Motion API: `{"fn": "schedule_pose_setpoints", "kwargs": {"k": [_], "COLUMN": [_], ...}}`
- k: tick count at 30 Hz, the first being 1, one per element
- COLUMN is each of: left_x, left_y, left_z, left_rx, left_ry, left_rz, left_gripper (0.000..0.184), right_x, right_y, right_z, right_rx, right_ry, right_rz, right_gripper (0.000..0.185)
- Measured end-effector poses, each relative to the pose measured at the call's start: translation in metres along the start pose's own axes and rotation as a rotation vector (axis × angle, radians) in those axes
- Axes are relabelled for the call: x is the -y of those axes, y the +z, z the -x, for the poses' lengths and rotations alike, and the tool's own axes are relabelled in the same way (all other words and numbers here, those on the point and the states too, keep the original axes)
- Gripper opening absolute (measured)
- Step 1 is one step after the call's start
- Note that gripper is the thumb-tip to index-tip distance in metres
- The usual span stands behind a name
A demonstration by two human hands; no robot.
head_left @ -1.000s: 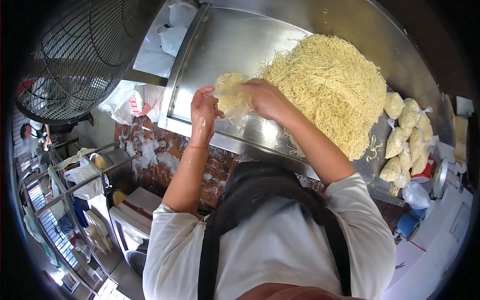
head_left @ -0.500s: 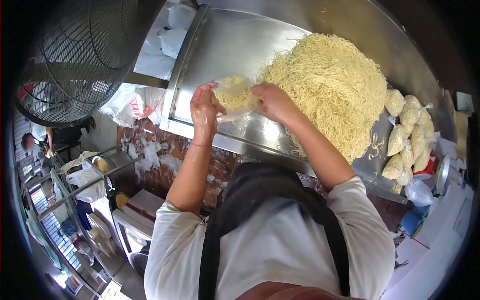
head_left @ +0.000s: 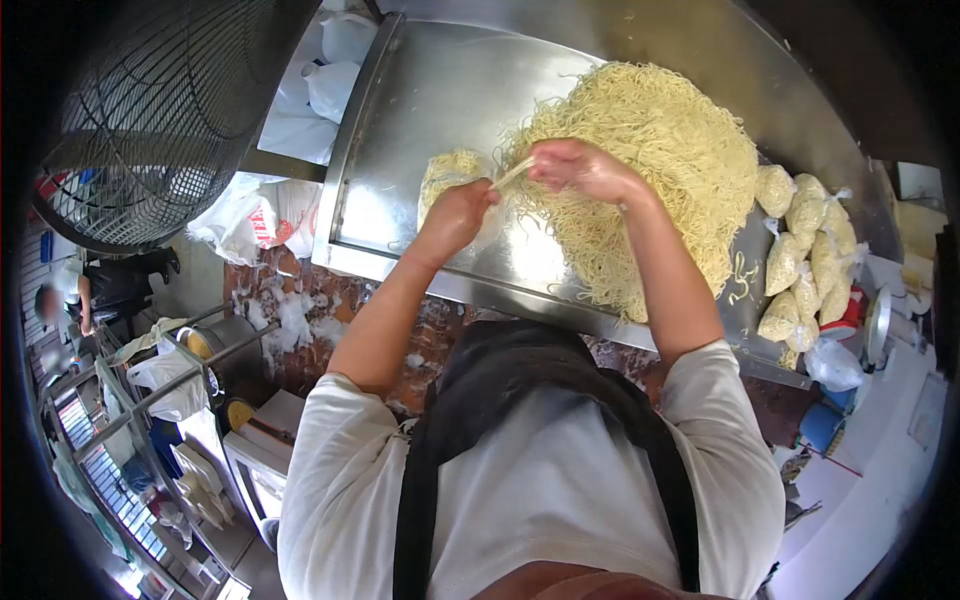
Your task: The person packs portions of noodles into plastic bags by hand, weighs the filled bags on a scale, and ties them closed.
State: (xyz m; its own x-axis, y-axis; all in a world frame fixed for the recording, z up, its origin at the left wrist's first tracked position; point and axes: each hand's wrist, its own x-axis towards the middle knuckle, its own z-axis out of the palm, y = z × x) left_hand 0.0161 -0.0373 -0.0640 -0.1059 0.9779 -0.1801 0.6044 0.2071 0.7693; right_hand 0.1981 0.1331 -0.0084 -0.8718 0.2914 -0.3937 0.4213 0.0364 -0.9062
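A clear plastic bag of noodles (head_left: 452,168) rests over the metal tray, its filled part to the left of my hands. My left hand (head_left: 458,218) is closed around the gathered neck of the bag. A pale, narrow strip (head_left: 515,173), looking like the bag's stretched top, runs from it to my right hand (head_left: 582,168). My right fingers are curled at the strip's end, in front of the large heap of yellow noodles (head_left: 670,170). Exactly how these fingers grip is hard to see.
Several filled noodle bags (head_left: 805,250) are piled to the right of the heap. A large wire-guarded fan (head_left: 150,120) stands at the upper left. White plastic bags (head_left: 265,215) hang by the left edge of the metal tray (head_left: 450,70). Another person (head_left: 70,290) is at far left.
My left hand has turned over and moved right onto the bag's neck. My right hand has drawn slightly up and right, with a strip now stretched between both hands.
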Motion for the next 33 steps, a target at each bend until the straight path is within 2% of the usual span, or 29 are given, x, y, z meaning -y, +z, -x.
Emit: {"fn": "schedule_pose_setpoints", "kwargs": {"k": [1,3,5,6,7,8,9,10,11,12,14,16,19,20,22,25,26,29,31,32,33], "left_x": [0.001,0.036,0.044,0.037,0.032,0.035,0.038,0.041,0.042,0.03,0.01,-0.036,-0.097,-0.118,-0.151,-0.207,-0.226,-0.295,-0.354,-0.382,-0.409], "left_y": [-0.005,-0.001,-0.004,-0.008,-0.008,-0.008,-0.006,-0.002,0.002,-0.001,-0.009,-0.019,-0.019,-0.018,-0.019,0.007,0.023,0.09,0.133,0.152,0.167], "left_z": [0.004,0.014,0.024,0.033,0.044,0.051,0.047,0.046,0.046,0.041,0.033,0.028,0.038,0.042,0.05,0.049,0.046,0.042,0.041,0.035,0.029], "left_rx": [0.0,-0.095,-0.238,-0.323,-0.4,-0.438,-0.486,-0.53,-0.57,-0.586,-0.575,-0.575,-0.473,-0.506,-0.43,-0.33,-0.281,-0.108,-0.048,0.027,0.082], "left_ry": [-0.034,0.03,0.039,0.022,-0.002,-0.114,-0.221,-0.336,-0.457,-0.455,-0.314,-0.222,-0.226,-0.201,-0.185,-0.18,-0.177,-0.102,-0.052,0.041,0.127], "left_rz": [0.038,-0.021,0.039,0.129,0.224,0.287,0.49,0.693,0.896,0.989,0.984,0.998,1.196,1.221,1.224,1.214,1.201,1.15,1.14,1.168,1.196], "left_gripper": [0.023,0.02,0.02,0.023,0.027,0.04,0.038,0.035,0.033,0.026,0.024,0.024,0.023,0.023,0.023,0.022,0.022,0.022,0.022,0.022,0.022], "right_x": [-0.002,-0.022,-0.029,-0.031,-0.03,-0.032,-0.027,-0.015,-0.004,0.008,0.009,0.001,0.017,0.015,0.003,-0.025,-0.023,-0.025,-0.074,-0.096,-0.107], "right_y": [-0.011,-0.037,-0.077,-0.077,-0.076,-0.064,-0.053,-0.04,-0.015,0.011,0.05,0.069,0.061,0.053,0.028,0.02,0.026,0.025,-0.007,-0.025,-0.05], "right_z": [0.01,0.024,0.032,0.034,0.036,0.03,0.022,0.022,0.02,0.014,-0.003,-0.025,-0.006,0.007,0.04,0.12,0.154,0.244,0.302,0.336,0.377], "right_rx": [-0.037,-0.221,-0.298,-0.398,-0.48,-0.603,-0.719,-0.643,-0.584,-0.53,-0.436,-0.606,-0.521,-0.417,-0.211,-0.48,-0.542,-0.758,-0.804,-0.808,-0.85], "right_ry": [-0.012,-0.044,-0.034,0.062,0.181,0.393,0.606,0.422,0.333,0.245,-0.067,-0.228,-0.192,-0.121,0.013,-0.351,-0.351,-0.254,-0.022,0.081,0.078], "right_rz": [-0.044,-0.309,-0.005,0.234,0.463,0.788,1.116,0.865,0.792,0.718,0.781,0.828,0.788,0.766,0.721,0.593,0.48,0.49,0.585,0.622,0.657], "right_gripper": [0.024,0.023,0.024,0.026,0.029,0.033,0.037,0.054,0.056,0.06,0.063,0.059,0.055,0.054,0.053,0.054,0.057,0.048,0.038,0.034,0.03]}}
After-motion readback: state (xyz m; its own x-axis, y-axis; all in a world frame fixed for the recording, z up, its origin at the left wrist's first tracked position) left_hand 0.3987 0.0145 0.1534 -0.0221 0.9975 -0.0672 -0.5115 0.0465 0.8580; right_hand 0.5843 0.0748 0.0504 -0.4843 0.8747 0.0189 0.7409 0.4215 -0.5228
